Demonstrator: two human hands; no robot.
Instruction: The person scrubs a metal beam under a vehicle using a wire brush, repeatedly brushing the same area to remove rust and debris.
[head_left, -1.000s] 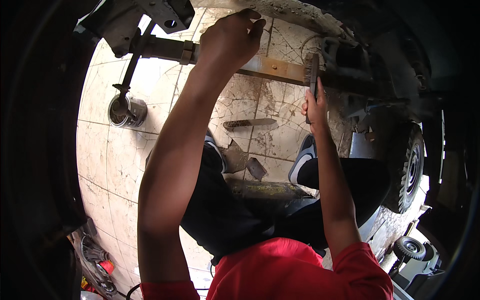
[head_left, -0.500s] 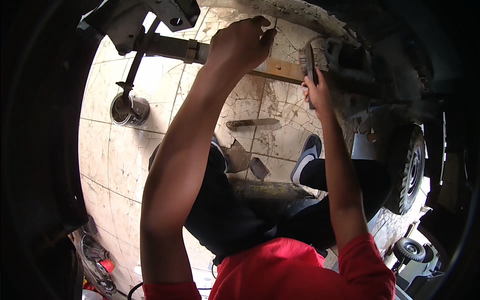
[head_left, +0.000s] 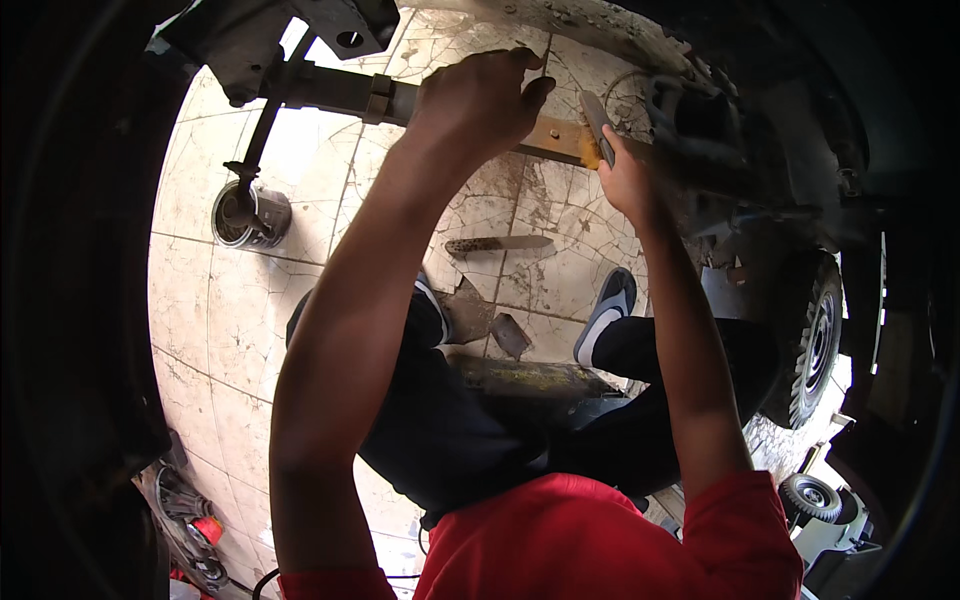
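Note:
A long metal bar [head_left: 556,138], brown and rusty along its right part, crosses in front of me. In my right hand [head_left: 628,180] is a brush [head_left: 597,122] with a long, slim handle, gripped near its lower end. Its head tilts up and left, close over the bar's right part; I cannot tell whether the bristles touch it. My left hand [head_left: 480,100] lies over the middle of the bar, with thumb and forefinger apart and nothing visible between them. The other fingers are mostly hidden. A flat blade-like tool [head_left: 500,244] with a dark speckled end lies on the floor below.
A metal tin [head_left: 250,215] stands at left beneath a dark rod [head_left: 262,140]. Dark vehicle parts [head_left: 690,115] crowd the right, with a tyre [head_left: 815,340] below them. Broken flat pieces [head_left: 511,335] lie between my feet on the cracked tile floor [head_left: 250,330].
The brush has tipped leftward and moved slightly left and down, its head closer over the bar. My left hand stays over the bar, slightly lower in view.

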